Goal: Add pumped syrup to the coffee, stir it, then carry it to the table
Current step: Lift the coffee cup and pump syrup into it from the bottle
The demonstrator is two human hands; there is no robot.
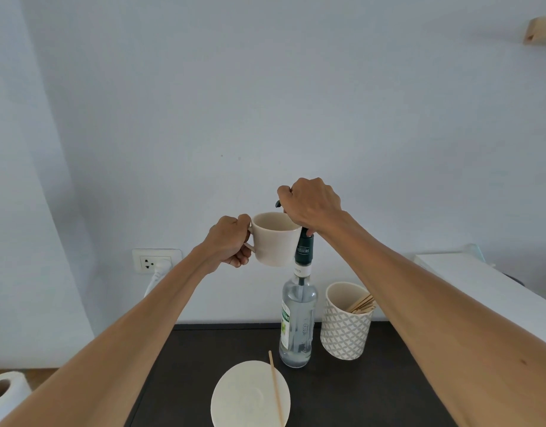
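My left hand (230,243) grips the handle of a cream coffee mug (275,240) and holds it in the air, level with the bottle's top. My right hand (311,204) is closed over the dark green pump head (305,248) of a clear syrup bottle (298,322) that stands on the dark counter (388,389). The pump's spout tip (278,204) pokes out left of my right hand, above the mug's rim. The mug's contents are hidden from this angle. A cream saucer (247,396) lies near the front with a wooden stir stick (276,389) across it.
A patterned cup (345,322) holding several wooden stir sticks stands right of the bottle. A wall socket (156,261) with a white plug sits at the left. A paper roll (5,392) is at the lower left, and a white surface (469,278) lies to the right.
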